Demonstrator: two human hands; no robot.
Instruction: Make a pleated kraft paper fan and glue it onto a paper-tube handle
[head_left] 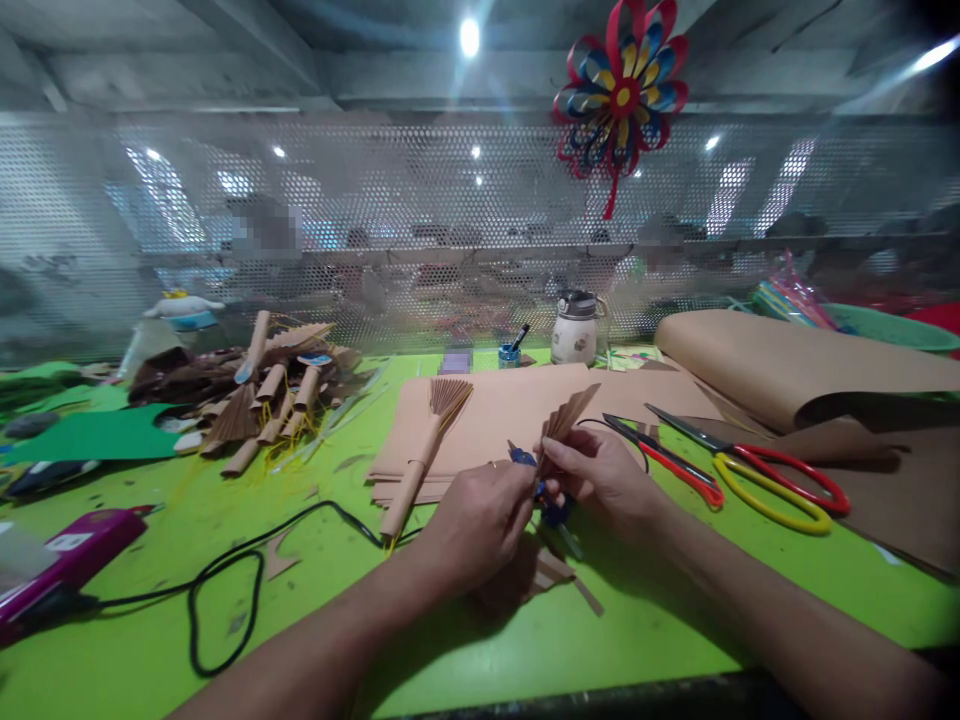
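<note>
My right hand (600, 478) pinches the base of a pleated brown paper fan (568, 420) that spreads up and to the right. My left hand (480, 520) is closed beside it, its fingers meeting the fan's base around a small blue object (551, 505) that I cannot make out. Both hands hover over the green table (525, 650) in front of a stack of tan paper sheets (510, 415). A finished paper fan with a rolled handle (427, 450) lies on that stack, left of my hands.
Two pairs of scissors (757, 475) with red and yellow handles lie to the right. A pile of finished fans (266, 395) sits at the back left, a black cable (225, 585) and a pink tool (67, 560) at the left. Rolled brown paper (787, 365), a mug (574, 330) and a mesh wall stand behind.
</note>
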